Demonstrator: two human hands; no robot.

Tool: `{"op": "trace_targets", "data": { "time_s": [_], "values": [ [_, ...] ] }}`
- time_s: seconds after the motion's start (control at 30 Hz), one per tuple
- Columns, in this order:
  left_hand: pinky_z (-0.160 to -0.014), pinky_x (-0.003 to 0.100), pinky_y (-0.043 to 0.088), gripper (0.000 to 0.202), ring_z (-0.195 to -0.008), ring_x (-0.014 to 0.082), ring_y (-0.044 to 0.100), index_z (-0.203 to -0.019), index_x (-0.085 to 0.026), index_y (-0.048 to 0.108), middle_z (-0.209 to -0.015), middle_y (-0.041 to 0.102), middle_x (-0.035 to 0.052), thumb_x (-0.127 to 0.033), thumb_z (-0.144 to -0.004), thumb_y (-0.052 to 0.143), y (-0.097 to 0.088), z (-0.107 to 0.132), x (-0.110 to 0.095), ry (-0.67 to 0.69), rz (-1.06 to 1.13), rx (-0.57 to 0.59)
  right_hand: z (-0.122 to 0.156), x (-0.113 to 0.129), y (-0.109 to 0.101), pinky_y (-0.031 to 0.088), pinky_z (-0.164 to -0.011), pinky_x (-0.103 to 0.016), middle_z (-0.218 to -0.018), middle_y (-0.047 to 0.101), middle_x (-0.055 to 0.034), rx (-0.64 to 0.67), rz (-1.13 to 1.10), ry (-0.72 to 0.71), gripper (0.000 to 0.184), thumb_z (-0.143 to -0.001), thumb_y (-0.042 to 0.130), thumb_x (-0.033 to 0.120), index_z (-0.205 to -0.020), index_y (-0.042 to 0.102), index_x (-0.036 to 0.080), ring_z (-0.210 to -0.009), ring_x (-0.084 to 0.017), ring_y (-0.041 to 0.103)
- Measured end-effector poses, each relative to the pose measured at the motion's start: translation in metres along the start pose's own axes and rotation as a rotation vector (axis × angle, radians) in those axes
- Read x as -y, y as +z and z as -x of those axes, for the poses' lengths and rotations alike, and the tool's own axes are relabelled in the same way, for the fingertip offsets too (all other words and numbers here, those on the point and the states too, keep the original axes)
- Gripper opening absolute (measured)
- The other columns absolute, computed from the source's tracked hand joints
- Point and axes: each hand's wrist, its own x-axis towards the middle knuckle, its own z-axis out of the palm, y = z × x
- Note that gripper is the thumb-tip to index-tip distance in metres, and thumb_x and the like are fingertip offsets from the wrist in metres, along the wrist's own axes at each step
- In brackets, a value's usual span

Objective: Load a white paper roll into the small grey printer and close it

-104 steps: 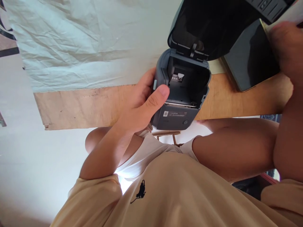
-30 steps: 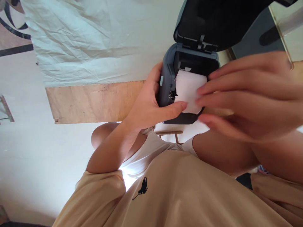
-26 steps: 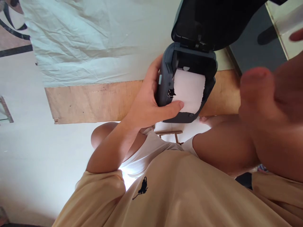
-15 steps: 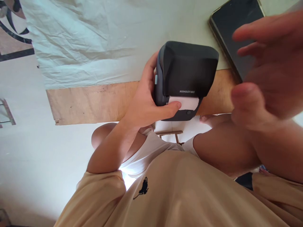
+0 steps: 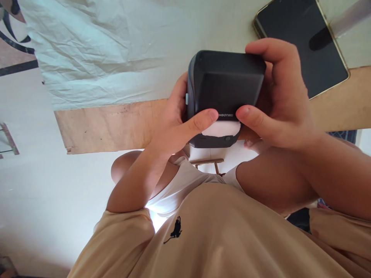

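Note:
A black label printer (image 5: 227,88) with a pale button on its left side is held up between both hands, over the table's near edge. From its front slot sticks a white strip of label paper (image 5: 222,128) with a torn-looking edge. My left hand (image 5: 181,119) grips the printer's left side, thumb lying on the front by the lettering. Around the right side, my right hand (image 5: 282,96) is closed, with its thumb on the lower front of the cover and a finger at the top corner. The other fingertips are hidden behind the printer.
A dark smartphone (image 5: 304,42) lies on the table at the upper right, beside a blurred pale post-like object (image 5: 352,17). A crumpled pale cloth (image 5: 101,50) covers the table, whose wooden edge (image 5: 116,125) shows in front. Below are my legs and a wooden stool part (image 5: 207,161).
My right hand has come in from the right and taken hold of the printer's right side. My left thumb has moved up off the paper strip onto the cover.

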Motion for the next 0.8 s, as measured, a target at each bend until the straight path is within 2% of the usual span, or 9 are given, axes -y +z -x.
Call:
{"op": "trace_targets", "data": {
  "time_s": [0.13, 0.27, 0.37, 0.5, 0.57, 0.63, 0.7, 0.8],
  "values": [
    [-0.065, 0.019, 0.050, 0.042, -0.083, 0.0105, 0.060, -0.106, -0.026, 0.047, -0.096, 0.055, 0.0003, -0.032, -0.067, 0.061, -0.004, -0.003, 0.000, -0.008, -0.028, 0.023, -0.001, 0.000, -0.001, 0.045, -0.069, -0.001, -0.120, 0.033, -0.0058, 0.023, 0.023, 0.003, 0.067, -0.077, 0.045, 0.041, -0.130, 0.009, 0.020, -0.083, 0.009, 0.043],
    [-0.065, 0.021, 0.050, 0.046, -0.084, 0.0124, 0.061, -0.111, -0.026, 0.044, -0.096, 0.056, 0.0000, -0.034, -0.068, 0.057, -0.003, -0.003, 0.001, -0.007, -0.066, -0.007, 0.001, -0.001, -0.002, 0.046, -0.076, -0.003, -0.115, 0.036, -0.0047, -0.012, 0.063, -0.014, 0.067, -0.078, 0.044, 0.043, -0.131, 0.011, 0.020, -0.088, 0.007, 0.041],
    [-0.067, 0.022, 0.050, 0.044, -0.085, 0.0130, 0.061, -0.112, -0.027, 0.043, -0.098, 0.056, -0.0010, -0.034, -0.070, 0.056, -0.004, -0.003, 0.004, 0.004, -0.079, 0.029, 0.002, -0.002, -0.001, 0.044, -0.074, -0.003, -0.112, 0.037, -0.0045, -0.022, 0.071, -0.005, 0.066, -0.078, 0.043, 0.045, -0.131, 0.011, 0.022, -0.086, 0.008, 0.040],
    [-0.079, 0.024, 0.050, 0.034, -0.106, 0.0164, 0.055, -0.108, -0.025, 0.046, -0.110, 0.054, 0.0000, -0.039, -0.077, 0.049, -0.006, -0.009, 0.007, 0.143, 0.094, 0.161, 0.002, -0.003, 0.001, 0.045, -0.088, -0.006, -0.108, 0.037, -0.0041, -0.029, 0.064, 0.013, 0.072, -0.077, 0.044, 0.047, -0.133, 0.007, 0.022, -0.098, 0.005, 0.041],
    [-0.084, 0.025, 0.049, 0.029, -0.112, 0.0169, 0.052, -0.106, -0.025, 0.048, -0.108, 0.056, 0.0009, -0.040, -0.082, 0.041, -0.005, -0.012, 0.006, 0.190, 0.186, 0.189, 0.002, -0.004, 0.002, 0.045, -0.095, -0.009, -0.108, 0.037, -0.0040, -0.031, 0.089, 0.012, 0.074, -0.078, 0.043, 0.048, -0.135, 0.005, 0.021, -0.102, 0.004, 0.040],
    [-0.084, 0.026, 0.048, 0.030, -0.109, 0.0163, 0.053, -0.098, -0.024, 0.053, -0.098, 0.060, 0.0017, -0.040, -0.086, 0.031, -0.004, -0.014, 0.006, 0.189, 0.229, 0.174, 0.001, -0.005, 0.002, 0.043, -0.098, -0.011, -0.111, 0.037, -0.0040, -0.029, 0.121, -0.005, 0.073, -0.079, 0.040, 0.048, -0.136, 0.004, 0.019, -0.102, 0.004, 0.040],
    [-0.081, 0.026, 0.048, 0.039, -0.100, 0.0155, 0.057, -0.090, -0.021, 0.057, -0.085, 0.061, 0.0021, -0.041, -0.087, 0.024, -0.002, -0.015, 0.006, 0.170, 0.247, 0.141, 0.001, -0.005, 0.002, 0.042, -0.101, -0.011, -0.118, 0.034, -0.0046, -0.019, 0.137, -0.034, 0.071, -0.081, 0.037, 0.047, -0.136, 0.004, 0.018, -0.106, 0.003, 0.039],
    [-0.072, 0.026, 0.048, 0.049, -0.082, 0.0139, 0.060, -0.086, -0.020, 0.060, -0.073, 0.058, 0.0019, -0.048, -0.086, 0.019, -0.002, -0.014, 0.010, 0.122, 0.207, 0.032, 0.001, -0.005, 0.001, 0.042, -0.106, -0.012, -0.131, 0.021, -0.0053, -0.008, 0.082, -0.058, 0.073, -0.080, 0.037, 0.047, -0.136, 0.002, 0.016, -0.120, -0.001, 0.034]
  ]
}}
